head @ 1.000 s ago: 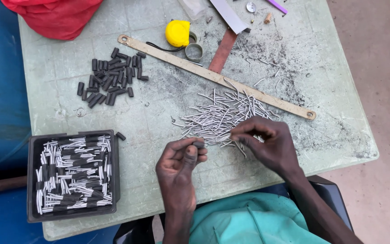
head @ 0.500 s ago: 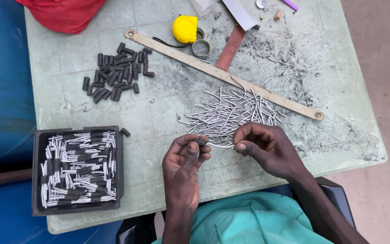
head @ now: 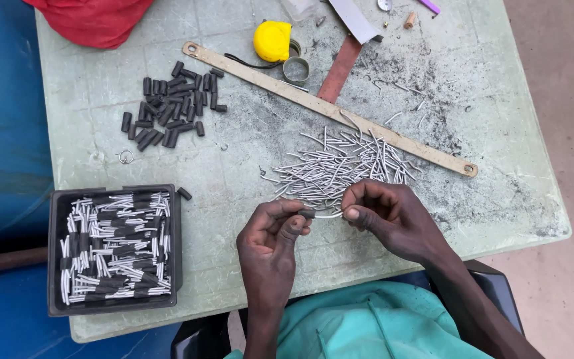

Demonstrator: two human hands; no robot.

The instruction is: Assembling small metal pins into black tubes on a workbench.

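Note:
My left hand (head: 270, 236) pinches a short black sleeve (head: 306, 214) near the table's front edge. My right hand (head: 390, 219) holds a thin bent metal pin (head: 327, 215) whose end meets that sleeve between the two hands. Just beyond the hands lies a heap of bare metal pins (head: 343, 169). A pile of loose black sleeves (head: 171, 106) sits at the upper left. A black tray (head: 56, 256) at the lower left is filled with several pins fitted with black sleeves.
A long tan flat bar (head: 280, 85) runs diagonally across the pale green table (head: 506, 166). A yellow tape measure (head: 272, 41), a reddish strip (head: 340, 68) and a red cloth (head: 91, 20) lie at the far edge. A small ring (head: 125, 156) sits left of centre.
Both hands have come closer together, and the pin in my right hand now meets the sleeve in my left. The camera view has shifted slightly.

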